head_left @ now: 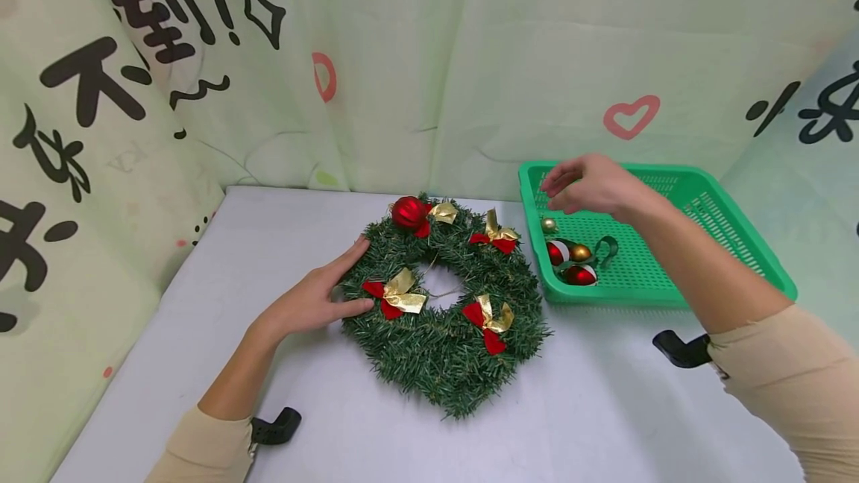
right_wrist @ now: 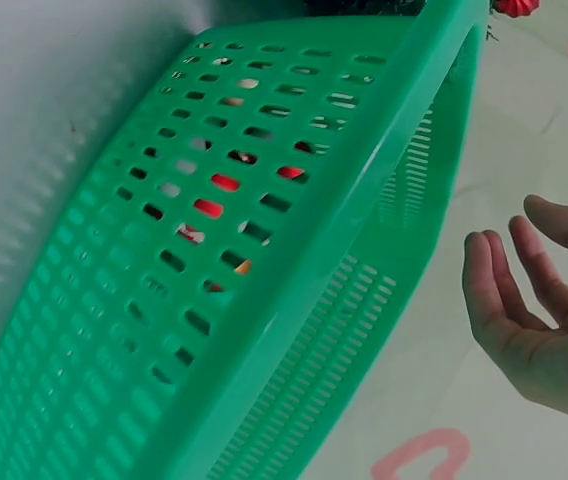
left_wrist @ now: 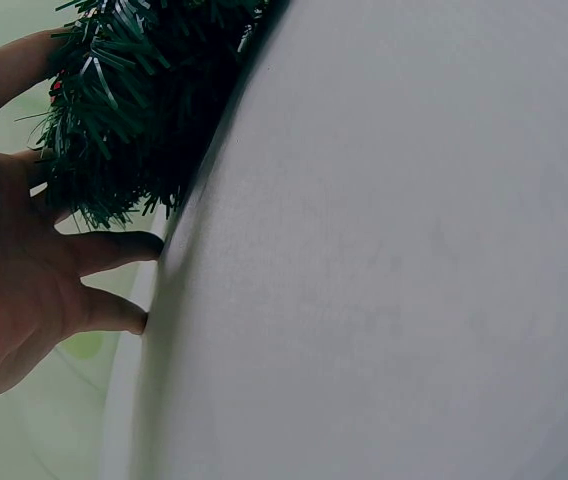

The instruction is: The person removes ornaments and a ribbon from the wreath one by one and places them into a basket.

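A green wreath [head_left: 436, 364] lies on the white table, bearing several red-and-gold bows [head_left: 400, 293] and a shiny red ball [head_left: 408, 212] at its far edge. My left hand [head_left: 312, 300] rests against the wreath's left side with fingers spread and fairly straight. In the left wrist view, two fingertips [left_wrist: 149, 246] of that hand touch the tabletop beside the wreath's needles [left_wrist: 129, 110]. My right hand [head_left: 593, 185] hovers over the left part of a green basket [head_left: 617, 298], its fingers loosely bent and holding nothing visible.
Inside the basket are red-and-white balls [head_left: 580, 274], gold balls [head_left: 581, 253] and a dark green ribbon [head_left: 609, 246]. The basket's raised rim [right_wrist: 364, 190] stands right of the wreath. A printed curtain [head_left: 429, 80] hangs behind the table.
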Motion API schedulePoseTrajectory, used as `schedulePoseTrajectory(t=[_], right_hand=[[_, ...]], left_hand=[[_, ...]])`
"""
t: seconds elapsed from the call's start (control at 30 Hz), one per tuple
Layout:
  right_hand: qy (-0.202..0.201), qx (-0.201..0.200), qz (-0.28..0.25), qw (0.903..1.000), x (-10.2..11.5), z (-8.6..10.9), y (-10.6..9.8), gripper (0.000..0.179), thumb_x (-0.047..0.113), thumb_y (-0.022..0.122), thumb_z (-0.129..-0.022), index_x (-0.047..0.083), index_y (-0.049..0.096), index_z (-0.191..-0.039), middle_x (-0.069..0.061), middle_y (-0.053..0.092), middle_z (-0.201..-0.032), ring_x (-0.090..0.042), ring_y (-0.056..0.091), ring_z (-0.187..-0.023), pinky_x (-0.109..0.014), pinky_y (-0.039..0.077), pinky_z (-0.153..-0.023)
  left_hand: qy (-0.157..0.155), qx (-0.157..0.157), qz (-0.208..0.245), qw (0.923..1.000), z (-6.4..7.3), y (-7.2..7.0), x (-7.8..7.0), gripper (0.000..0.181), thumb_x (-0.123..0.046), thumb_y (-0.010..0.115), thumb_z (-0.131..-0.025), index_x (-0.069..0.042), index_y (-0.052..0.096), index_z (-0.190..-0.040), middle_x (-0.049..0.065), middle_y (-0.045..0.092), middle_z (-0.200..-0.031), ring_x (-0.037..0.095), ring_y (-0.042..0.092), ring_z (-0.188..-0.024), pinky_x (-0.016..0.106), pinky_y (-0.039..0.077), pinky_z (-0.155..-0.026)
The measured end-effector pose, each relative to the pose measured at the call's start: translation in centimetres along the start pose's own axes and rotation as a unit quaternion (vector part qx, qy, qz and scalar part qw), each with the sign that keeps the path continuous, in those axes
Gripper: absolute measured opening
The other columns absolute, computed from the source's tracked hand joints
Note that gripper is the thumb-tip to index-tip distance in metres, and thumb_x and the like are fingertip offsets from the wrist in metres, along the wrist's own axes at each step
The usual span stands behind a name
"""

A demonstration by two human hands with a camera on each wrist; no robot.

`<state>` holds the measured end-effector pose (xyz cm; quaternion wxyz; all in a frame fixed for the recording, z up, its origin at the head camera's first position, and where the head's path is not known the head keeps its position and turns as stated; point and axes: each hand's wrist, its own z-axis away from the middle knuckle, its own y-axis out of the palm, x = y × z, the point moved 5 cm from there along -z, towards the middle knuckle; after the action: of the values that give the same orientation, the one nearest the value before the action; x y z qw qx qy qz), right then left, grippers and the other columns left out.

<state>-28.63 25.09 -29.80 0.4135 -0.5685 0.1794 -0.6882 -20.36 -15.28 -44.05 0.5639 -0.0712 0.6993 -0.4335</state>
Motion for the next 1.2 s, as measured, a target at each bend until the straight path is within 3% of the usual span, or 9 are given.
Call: schedulePoseTrajectory(t=[0.47, 0.63, 0.9, 1.2], right_hand=[[-0.017, 0.004, -0.005, 0.9998, 2.4, -1.1, 1.4, 0.036, 0.015, 0.073, -0.096, 0.006, 0.068, -0.130, -0.018, 0.064, -0.137, -0.033, 0.065, -0.117, -0.045, 0.055, -0.096], [-0.032, 0.000, -0.013, 0.9994, 3.4, -1.3, 1.9, 0.035, 0.016, 0.075, -0.095, 0.007, 0.069, -0.129, -0.015, 0.066, -0.134, -0.031, 0.062, -0.118, -0.043, 0.055, -0.094], [-0.037, 0.003, -0.048, 0.9982, 4.4, -1.6, 3.2, 0.032, 0.010, 0.074, -0.095, 0.006, 0.070, -0.127, -0.016, 0.067, -0.132, -0.029, 0.067, -0.110, -0.049, 0.055, -0.100], [-0.049, 0.010, -0.063, 0.9967, 5.7, -2.5, 4.6, 0.032, 0.009, 0.074, -0.094, 0.007, 0.071, -0.126, -0.015, 0.068, -0.129, -0.030, 0.065, -0.113, -0.043, 0.054, -0.098]], left_hand=[[-0.006, 0.002, 0.001, 1.0000, 0.0, -0.2, -0.2, 0.098, -0.049, 0.072, -0.097, -0.031, 0.009, -0.169, -0.006, 0.008, -0.176, 0.028, 0.019, -0.161, 0.056, 0.025, -0.127], [-0.002, 0.002, -0.003, 1.0000, 0.0, -0.2, -0.2, 0.098, -0.049, 0.072, -0.097, -0.029, 0.009, -0.169, -0.004, 0.007, -0.176, 0.030, 0.019, -0.161, 0.057, 0.026, -0.126], [0.004, 0.002, -0.005, 1.0000, -0.1, 0.0, -0.2, 0.098, -0.048, 0.072, -0.097, -0.026, 0.009, -0.170, -0.001, 0.008, -0.176, 0.033, 0.019, -0.160, 0.058, 0.025, -0.126], [-0.002, 0.001, -0.002, 1.0000, 0.0, 0.0, -0.1, 0.098, -0.049, 0.072, -0.097, -0.028, 0.009, -0.169, -0.003, 0.008, -0.176, 0.030, 0.018, -0.161, 0.056, 0.025, -0.127]])
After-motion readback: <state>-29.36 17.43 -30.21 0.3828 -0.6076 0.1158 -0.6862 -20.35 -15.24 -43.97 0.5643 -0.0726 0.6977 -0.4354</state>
